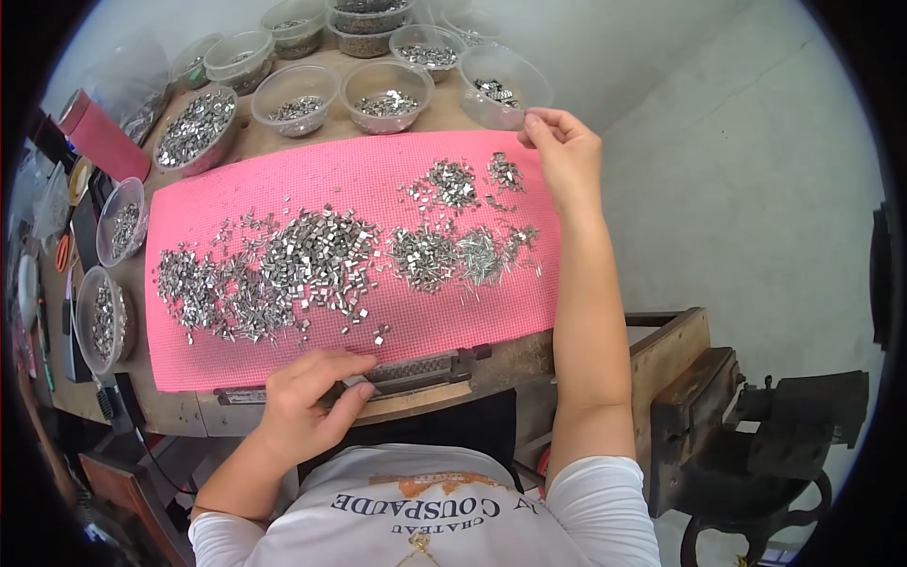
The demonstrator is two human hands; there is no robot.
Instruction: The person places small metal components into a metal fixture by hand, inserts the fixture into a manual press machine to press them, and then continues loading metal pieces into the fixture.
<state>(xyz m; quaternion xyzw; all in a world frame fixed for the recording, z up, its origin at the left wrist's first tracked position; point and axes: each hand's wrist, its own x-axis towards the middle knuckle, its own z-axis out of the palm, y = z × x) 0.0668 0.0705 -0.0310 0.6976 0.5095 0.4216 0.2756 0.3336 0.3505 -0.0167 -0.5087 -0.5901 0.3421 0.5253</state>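
A white shirt (416, 458) fills six o'clock. At eight, the left hand (316, 397) curls narrowly; at one, the right hand (567, 146) pinches beside a clear bowl (531, 87); I cannot tell what either holds. Metal pieces (321, 253) heap toward nine on the pink mat (331, 170).

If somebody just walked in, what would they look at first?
Probably the bright pink mat in the middle, with piles of shiny metal bits spread over it. Next, maybe the clear plastic bowls along its far side, and the right hand near the one farthest right.
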